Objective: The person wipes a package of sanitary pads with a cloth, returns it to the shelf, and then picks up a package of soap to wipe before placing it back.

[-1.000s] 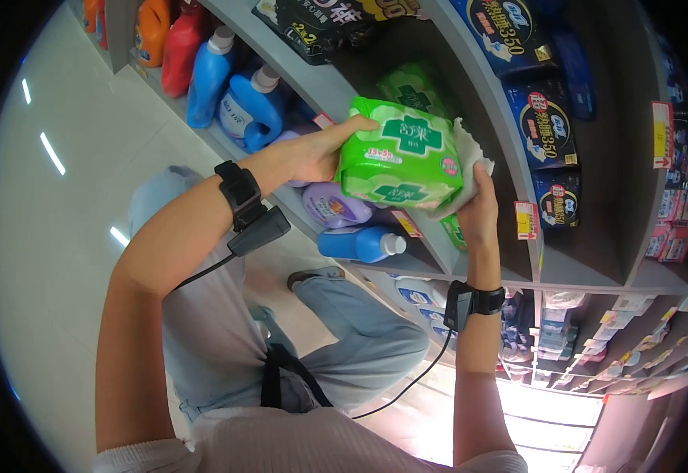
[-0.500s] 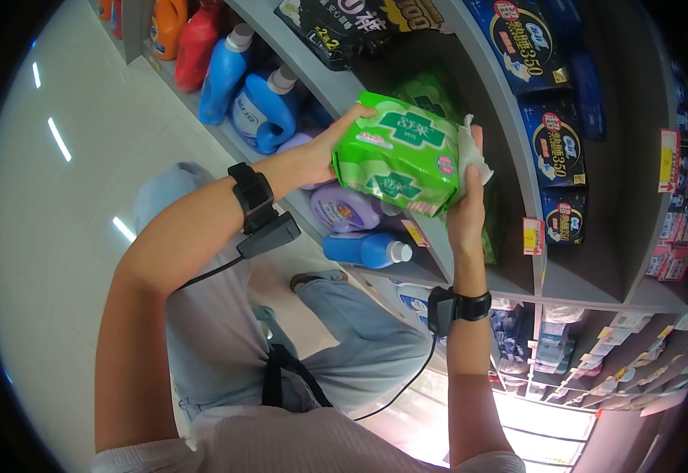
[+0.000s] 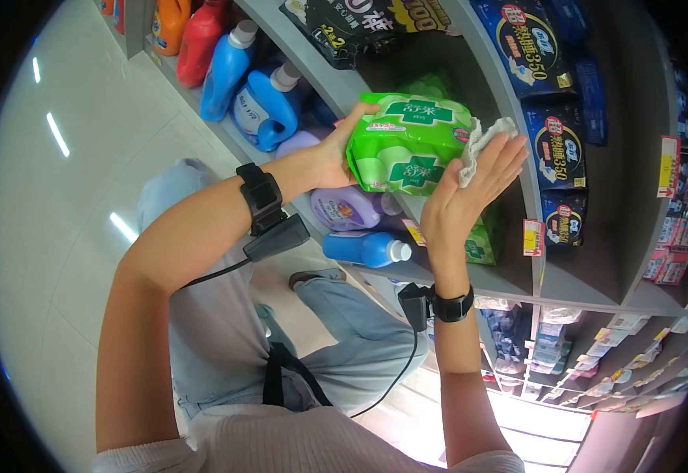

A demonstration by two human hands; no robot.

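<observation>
The left hand (image 3: pixel 324 158) is grasping the bright green soft-plastic pack (image 3: pixel 411 142) by its near end, thumb on top, and is holding it in the air in front of the grey shelf board (image 3: pixel 312 63). The right hand (image 3: pixel 462 197) is lying flat and unclenched, fingers spread, and is pressing a crumpled white cloth (image 3: pixel 482 138) against the pack's far end. No finger appears to be pinching the cloth, so it is probably staying put by pressure alone. If that palm lifts or slides off the glossy film, the cloth is likely to drop. The one-sided grip is also leaving the pack free to twist or slip out when pushed endwise. The open compartment behind the pack is offering room, but the shelf edge is standing near the knuckles. A purple bottle (image 3: pixel 344 209) and a blue bottle lying on its side (image 3: pixel 363 246) are sitting just below the pack, where a downward swing could knock them. To the right, dark blue packets (image 3: pixel 553 134) are crowding the next compartment. The pale floor (image 3: pixel 60 221) to the left is giving the widest free space for withdrawing.
</observation>
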